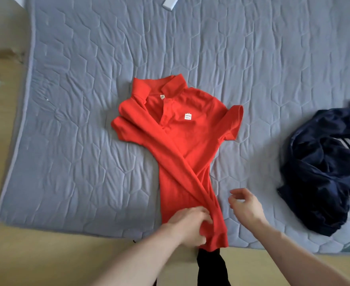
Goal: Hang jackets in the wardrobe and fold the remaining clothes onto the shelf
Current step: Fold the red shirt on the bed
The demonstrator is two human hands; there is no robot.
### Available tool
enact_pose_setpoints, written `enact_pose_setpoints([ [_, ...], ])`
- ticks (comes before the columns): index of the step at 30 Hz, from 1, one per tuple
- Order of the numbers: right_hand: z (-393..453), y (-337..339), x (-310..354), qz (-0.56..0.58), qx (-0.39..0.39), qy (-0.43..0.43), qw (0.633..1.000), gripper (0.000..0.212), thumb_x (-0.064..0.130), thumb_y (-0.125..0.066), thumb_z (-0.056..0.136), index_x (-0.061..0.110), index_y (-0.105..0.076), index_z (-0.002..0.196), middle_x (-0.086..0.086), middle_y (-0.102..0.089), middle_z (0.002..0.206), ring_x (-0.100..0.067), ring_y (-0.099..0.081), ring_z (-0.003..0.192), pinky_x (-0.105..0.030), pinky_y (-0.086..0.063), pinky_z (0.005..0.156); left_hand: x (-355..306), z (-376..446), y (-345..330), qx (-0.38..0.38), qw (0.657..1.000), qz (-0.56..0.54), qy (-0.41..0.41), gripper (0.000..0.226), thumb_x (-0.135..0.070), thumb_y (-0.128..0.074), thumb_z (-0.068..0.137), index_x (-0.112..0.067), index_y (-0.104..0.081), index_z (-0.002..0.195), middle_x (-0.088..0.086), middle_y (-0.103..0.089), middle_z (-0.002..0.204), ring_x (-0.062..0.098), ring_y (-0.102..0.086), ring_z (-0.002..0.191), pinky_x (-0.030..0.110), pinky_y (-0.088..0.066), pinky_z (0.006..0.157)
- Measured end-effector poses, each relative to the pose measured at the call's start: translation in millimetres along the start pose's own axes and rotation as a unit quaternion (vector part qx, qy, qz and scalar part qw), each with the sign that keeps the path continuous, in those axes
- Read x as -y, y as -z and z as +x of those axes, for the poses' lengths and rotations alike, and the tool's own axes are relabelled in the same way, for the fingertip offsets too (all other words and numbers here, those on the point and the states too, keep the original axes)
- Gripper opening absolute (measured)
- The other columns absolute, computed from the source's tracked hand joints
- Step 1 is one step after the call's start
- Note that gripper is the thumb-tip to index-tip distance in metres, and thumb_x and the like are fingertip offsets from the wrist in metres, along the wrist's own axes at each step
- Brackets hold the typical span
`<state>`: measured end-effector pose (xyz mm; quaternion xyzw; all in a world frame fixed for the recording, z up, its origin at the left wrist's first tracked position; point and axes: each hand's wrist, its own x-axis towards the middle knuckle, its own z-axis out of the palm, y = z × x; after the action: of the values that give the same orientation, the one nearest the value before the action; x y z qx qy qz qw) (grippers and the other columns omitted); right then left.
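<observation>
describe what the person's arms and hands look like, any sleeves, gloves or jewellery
Both forearms are bare as far as the frame shows, with no sleeve in view. The left hand and the right hand wear no gloves, and no rings, watch or bracelet are visible.

White square patch (188,116) is sitting on the chest of the red polo shirt (176,145), reading "MINI SO" in two lines of dark letters under a small red bag-shaped logo. Small white neck tag (162,97) is showing inside the shirt collar, print too small to read. Navy jacket (322,172) lying at right is showing white stripes, no letters readable on it. Nothing else readable is showing on the grey quilted mattress pad (87,100).
</observation>
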<state>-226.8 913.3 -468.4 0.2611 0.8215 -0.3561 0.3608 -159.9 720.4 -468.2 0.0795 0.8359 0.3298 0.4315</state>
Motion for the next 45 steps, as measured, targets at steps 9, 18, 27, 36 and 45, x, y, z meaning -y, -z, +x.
enact_pose_setpoints([
  [9, 27.2, -35.5, 64.7, 0.032, 0.002, 0.099, 0.995, 0.018, 0.019, -0.069, 0.087, 0.027, -0.065, 0.103, 0.015, -0.069, 0.098, -0.003, -0.067, 0.082, -0.025, -0.048, 0.078, 121.1, 50.4, 183.0, -0.457, 0.713, -0.361, 0.390, 0.074, -0.043, -0.085, 0.072, -0.006, -0.054, 0.128, 0.012, -0.062, 0.126, 0.030, -0.064, 0.111, 0.045, -0.054, 0.097],
  [18, 92.5, -23.7, 114.8, 0.030, -0.048, 0.185, 0.981, 0.053, 0.017, -0.070, 0.088, 0.028, -0.057, 0.137, 0.005, -0.062, 0.120, -0.022, -0.065, 0.088, -0.037, -0.052, 0.092, 164.5, 69.3, 245.9, -0.415, 0.629, -0.524, 0.397, 0.067, -0.042, -0.086, 0.078, -0.017, -0.053, 0.131, 0.005, -0.063, 0.131, 0.022, -0.067, 0.098, 0.039, -0.053, 0.089],
  [27, 132.5, 16.0, 128.2, -0.008, 0.004, 0.071, 0.997, 0.060, 0.014, -0.063, 0.090, 0.020, -0.051, 0.148, 0.005, -0.067, 0.127, -0.026, -0.070, 0.109, -0.044, -0.053, 0.100, 53.1, 85.8, 278.1, -0.576, 0.758, -0.297, 0.073, 0.023, -0.012, -0.079, 0.078, -0.026, -0.061, 0.079, -0.014, -0.068, 0.075, -0.009, -0.061, 0.064, 0.014, -0.048, 0.064],
  [36, 130.1, 45.8, 119.6, 0.205, -0.038, 0.033, 0.978, 0.034, -0.001, -0.045, 0.097, 0.020, -0.063, 0.118, 0.002, -0.068, 0.112, -0.019, -0.069, 0.066, -0.029, -0.052, 0.057, -66.1, 166.7, 225.6, -0.410, 0.891, -0.193, -0.005, 0.012, -0.018, -0.076, 0.078, -0.020, -0.066, 0.084, -0.008, -0.072, 0.074, 0.014, -0.071, 0.078, 0.032, -0.049, 0.071],
  [45, 137.3, 44.9, 125.2, 0.171, -0.156, 0.075, 0.970, 0.027, 0.024, -0.061, 0.095, 0.025, -0.057, 0.121, 0.003, -0.066, 0.119, -0.011, -0.068, 0.082, -0.038, -0.056, 0.084, -32.3, 174.8, 194.0, -0.374, 0.874, -0.301, 0.073, 0.016, -0.010, -0.065, 0.089, -0.016, -0.073, 0.100, -0.004, -0.072, 0.093, 0.010, -0.067, 0.079, 0.025, -0.054, 0.083],
])
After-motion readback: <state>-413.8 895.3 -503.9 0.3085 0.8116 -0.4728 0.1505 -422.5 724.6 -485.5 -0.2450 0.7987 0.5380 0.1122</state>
